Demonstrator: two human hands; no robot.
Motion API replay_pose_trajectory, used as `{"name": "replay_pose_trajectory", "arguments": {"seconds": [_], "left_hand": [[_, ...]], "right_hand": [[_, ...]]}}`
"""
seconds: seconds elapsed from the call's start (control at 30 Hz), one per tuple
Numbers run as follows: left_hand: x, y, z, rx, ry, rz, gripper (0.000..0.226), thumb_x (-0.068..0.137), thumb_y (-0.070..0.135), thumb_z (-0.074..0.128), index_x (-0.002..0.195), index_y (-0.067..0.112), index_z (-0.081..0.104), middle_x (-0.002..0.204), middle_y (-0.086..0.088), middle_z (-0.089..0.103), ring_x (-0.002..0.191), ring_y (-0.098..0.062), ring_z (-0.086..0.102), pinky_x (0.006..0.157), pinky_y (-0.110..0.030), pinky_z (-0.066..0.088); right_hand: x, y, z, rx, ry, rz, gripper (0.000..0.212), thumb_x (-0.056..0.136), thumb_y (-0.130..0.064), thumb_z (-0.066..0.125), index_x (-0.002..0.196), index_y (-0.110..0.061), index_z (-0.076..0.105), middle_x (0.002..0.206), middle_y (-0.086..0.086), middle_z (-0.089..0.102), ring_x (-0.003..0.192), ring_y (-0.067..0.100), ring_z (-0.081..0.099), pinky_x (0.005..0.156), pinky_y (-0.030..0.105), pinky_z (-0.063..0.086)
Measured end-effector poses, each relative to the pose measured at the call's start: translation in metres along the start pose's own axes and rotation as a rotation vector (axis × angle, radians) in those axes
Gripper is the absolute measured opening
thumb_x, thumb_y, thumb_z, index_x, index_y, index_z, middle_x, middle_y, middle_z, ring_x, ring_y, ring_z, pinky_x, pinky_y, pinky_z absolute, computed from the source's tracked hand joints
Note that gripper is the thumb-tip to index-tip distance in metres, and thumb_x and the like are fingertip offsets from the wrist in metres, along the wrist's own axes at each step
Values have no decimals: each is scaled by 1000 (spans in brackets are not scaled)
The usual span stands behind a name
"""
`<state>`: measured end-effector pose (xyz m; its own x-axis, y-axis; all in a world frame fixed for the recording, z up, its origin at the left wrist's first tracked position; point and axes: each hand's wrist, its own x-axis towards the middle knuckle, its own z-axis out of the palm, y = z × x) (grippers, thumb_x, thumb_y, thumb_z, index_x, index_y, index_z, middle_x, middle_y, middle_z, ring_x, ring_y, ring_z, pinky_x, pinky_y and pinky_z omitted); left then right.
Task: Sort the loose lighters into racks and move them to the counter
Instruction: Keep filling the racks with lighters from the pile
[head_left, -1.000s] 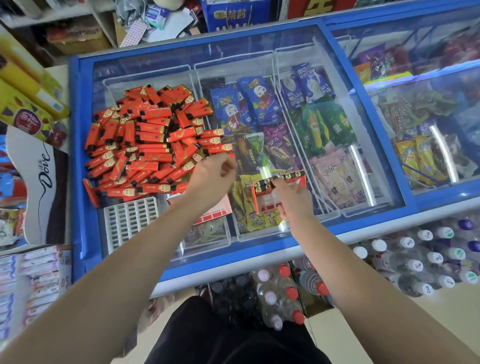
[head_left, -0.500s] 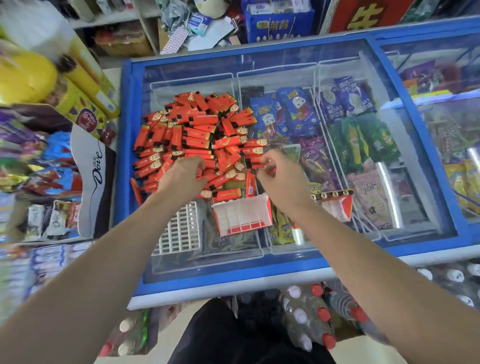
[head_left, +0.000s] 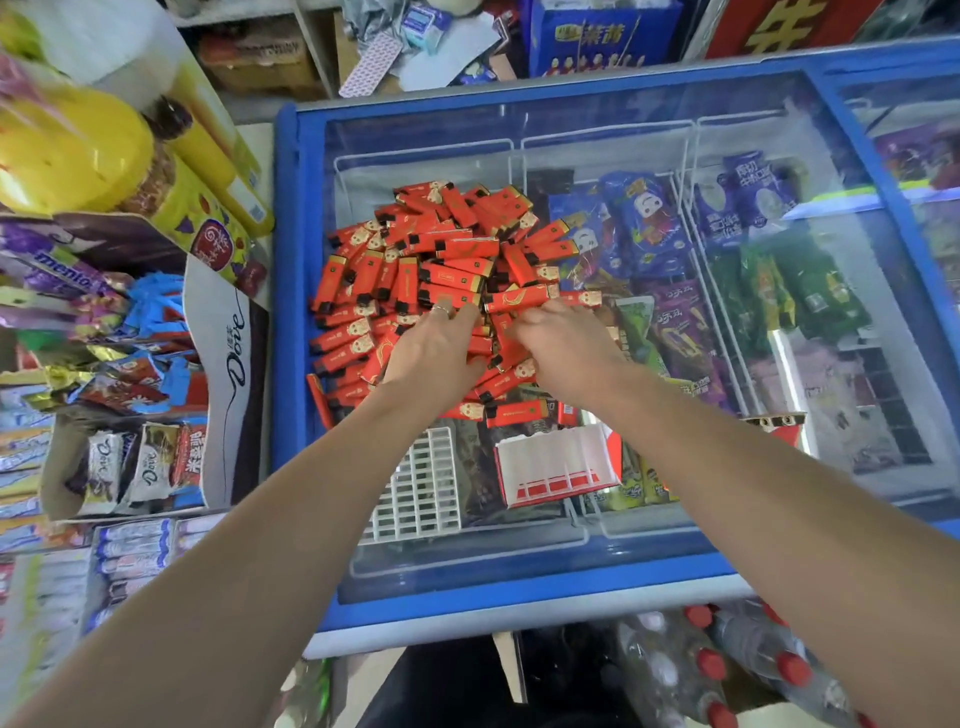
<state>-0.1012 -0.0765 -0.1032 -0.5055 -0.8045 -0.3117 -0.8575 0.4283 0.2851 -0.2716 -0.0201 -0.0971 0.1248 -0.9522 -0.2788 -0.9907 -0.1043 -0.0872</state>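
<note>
Step in hand: gathering from the lighters (head_left: 436, 270), a loose red heap on the glass freezer lid (head_left: 597, 545), far left.
Left hand (head_left: 434, 345): palm down on the heap, fingers curled into it; a firm hold on any lighter cannot be told.
Right hand (head_left: 563, 348): likewise dug into the heap's right edge; grasp not visible.
Racks: white grid rack (head_left: 423, 483) and red-and-white rack (head_left: 558, 465) lie near the heap, both unfilled.
Next move, judged: lift a few lighters, align them, slot them into a rack.
Obstacles: overlapping lighters; the forearms cover part of both racks.
Surroundings: sweets display (head_left: 156, 457) at left; bottles (head_left: 727, 670) below.
</note>
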Motion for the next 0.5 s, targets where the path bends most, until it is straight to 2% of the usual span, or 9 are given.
{"name": "replay_pose_trajectory", "arguments": {"seconds": [0.07,0.13,0.27,0.4,0.5], "left_hand": [[7,-1,-2,5,11,23,49,100,27,64,145,18,46,137,-12,46,114,-32,59,74,-38,46],[15,-1,-6,11,35,69,52,102,23,60,151,17,43,141,-13,44,120,-33,56,86,-44,53],[36,6,-15,88,15,153,52,106,22,52,156,16,39,152,-10,41,133,-32,49,103,-47,51],[53,15,-17,197,-7,239,43,106,25,54,147,13,46,144,-9,48,130,-30,51,99,-43,49],[60,18,-14,258,-24,272,42,105,26,58,142,12,46,136,-10,53,123,-30,56,92,-41,50]], "right_hand": [[4,-4,5,-117,-15,-44,41,94,-12,59,133,-22,62,129,-1,63,124,25,49,104,40,37],[6,-7,9,-184,-18,-52,38,96,-13,55,132,-22,62,128,0,62,122,25,51,102,39,37],[12,-9,11,-245,-28,-36,35,97,-24,60,131,-20,59,123,1,62,118,25,55,103,39,38],[11,-5,16,-216,-14,-62,53,92,-21,66,142,-17,50,130,2,63,122,26,56,107,39,38],[7,-1,20,-199,0,-59,54,94,-16,63,146,-15,47,131,4,64,123,26,54,108,38,36]]}}
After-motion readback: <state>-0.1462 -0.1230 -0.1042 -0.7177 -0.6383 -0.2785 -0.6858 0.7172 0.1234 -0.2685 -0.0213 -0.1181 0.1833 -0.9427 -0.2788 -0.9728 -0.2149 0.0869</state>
